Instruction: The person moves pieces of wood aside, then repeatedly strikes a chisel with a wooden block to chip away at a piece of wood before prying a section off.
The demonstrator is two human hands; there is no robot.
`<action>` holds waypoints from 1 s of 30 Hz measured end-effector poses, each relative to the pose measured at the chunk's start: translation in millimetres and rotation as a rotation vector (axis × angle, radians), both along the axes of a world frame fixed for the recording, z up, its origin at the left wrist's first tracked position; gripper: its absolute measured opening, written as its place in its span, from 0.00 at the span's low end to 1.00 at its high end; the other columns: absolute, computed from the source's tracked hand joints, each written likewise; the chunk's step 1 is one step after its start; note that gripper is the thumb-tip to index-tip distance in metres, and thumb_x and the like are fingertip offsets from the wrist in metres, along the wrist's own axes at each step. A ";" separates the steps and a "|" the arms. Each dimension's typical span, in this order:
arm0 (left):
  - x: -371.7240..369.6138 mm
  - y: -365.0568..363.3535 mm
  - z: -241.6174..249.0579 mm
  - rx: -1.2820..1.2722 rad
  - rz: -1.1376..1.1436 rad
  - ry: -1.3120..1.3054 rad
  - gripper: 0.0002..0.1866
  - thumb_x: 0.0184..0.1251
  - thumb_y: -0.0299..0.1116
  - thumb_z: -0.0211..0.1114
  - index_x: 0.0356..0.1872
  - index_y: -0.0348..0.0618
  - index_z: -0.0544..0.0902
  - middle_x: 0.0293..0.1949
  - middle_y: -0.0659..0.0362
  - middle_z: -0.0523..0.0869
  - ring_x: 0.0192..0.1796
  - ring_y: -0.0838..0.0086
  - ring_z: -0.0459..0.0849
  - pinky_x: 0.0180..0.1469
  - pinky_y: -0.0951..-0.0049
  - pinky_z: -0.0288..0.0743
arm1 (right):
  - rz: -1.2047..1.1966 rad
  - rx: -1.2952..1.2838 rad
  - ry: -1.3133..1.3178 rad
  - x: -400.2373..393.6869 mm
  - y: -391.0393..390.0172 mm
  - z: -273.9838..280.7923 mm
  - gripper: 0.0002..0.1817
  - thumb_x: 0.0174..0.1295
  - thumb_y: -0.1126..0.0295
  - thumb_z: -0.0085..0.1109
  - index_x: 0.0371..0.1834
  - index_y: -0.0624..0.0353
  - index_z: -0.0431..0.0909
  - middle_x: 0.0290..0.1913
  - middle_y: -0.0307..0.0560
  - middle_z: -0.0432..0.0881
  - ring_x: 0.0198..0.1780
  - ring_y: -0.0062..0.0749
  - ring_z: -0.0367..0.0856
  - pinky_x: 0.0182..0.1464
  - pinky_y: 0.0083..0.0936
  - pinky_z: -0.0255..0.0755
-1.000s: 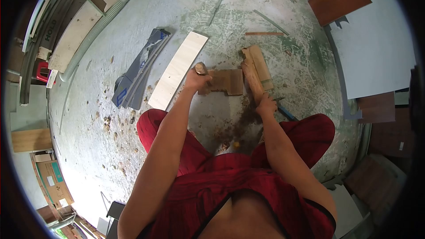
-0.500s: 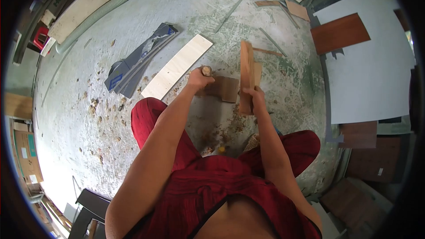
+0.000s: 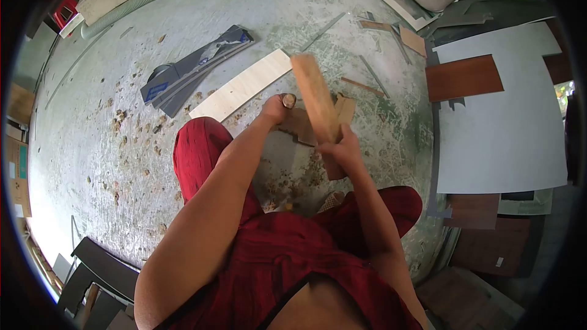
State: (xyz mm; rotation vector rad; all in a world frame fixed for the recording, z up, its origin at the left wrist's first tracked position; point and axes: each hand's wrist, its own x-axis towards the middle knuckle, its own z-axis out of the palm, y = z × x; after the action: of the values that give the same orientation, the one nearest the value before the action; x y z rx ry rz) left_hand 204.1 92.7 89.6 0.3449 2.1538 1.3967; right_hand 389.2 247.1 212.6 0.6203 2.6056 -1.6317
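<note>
Both my hands were full!
My right hand (image 3: 343, 150) gripped a thick wooden block (image 3: 315, 91), right of the round-ended piece (image 3: 288, 101) my left hand (image 3: 276, 109) clutched near the brown board (image 3: 298, 125).

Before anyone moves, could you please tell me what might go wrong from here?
The wood block in the right hand is raised close to the left hand, so a stray swing could catch the fingers just below the exposed end of the handle. The brown board has no clamp in sight and might shift if knocked. The block also hides part of that board, which could spoil the aim.
</note>
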 end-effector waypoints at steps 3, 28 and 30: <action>2.5 1.5 6.5 0.098 0.010 -0.058 0.15 0.44 0.29 0.71 0.37 0.44 0.84 0.31 0.63 0.85 0.35 0.77 0.81 0.40 0.72 0.75 | -0.073 -0.245 0.340 -1.1 -20.6 42.9 0.37 0.35 0.65 0.73 0.50 0.65 0.66 0.37 0.54 0.80 0.39 0.39 0.80 0.41 0.30 0.73; 8.6 8.4 9.4 0.166 0.031 -0.075 0.14 0.47 0.24 0.67 0.39 0.44 0.84 0.33 0.64 0.85 0.34 0.79 0.80 0.38 0.73 0.74 | -0.107 -0.082 0.432 -0.3 -25.4 20.9 0.34 0.34 0.59 0.73 0.44 0.62 0.66 0.38 0.57 0.80 0.41 0.49 0.80 0.43 0.37 0.72; 13.6 9.4 27.5 0.216 0.030 -0.177 0.15 0.49 0.26 0.68 0.42 0.42 0.83 0.35 0.62 0.85 0.36 0.77 0.80 0.41 0.71 0.75 | 0.028 0.283 0.014 -1.6 -21.5 21.4 0.34 0.33 0.61 0.74 0.44 0.63 0.68 0.38 0.56 0.80 0.41 0.43 0.81 0.43 0.33 0.73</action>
State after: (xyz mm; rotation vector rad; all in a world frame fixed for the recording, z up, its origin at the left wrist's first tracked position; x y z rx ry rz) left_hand 217.7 102.1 117.0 0.2587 1.8788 1.6178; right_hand 387.6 225.5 234.0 0.5768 2.8664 -1.2736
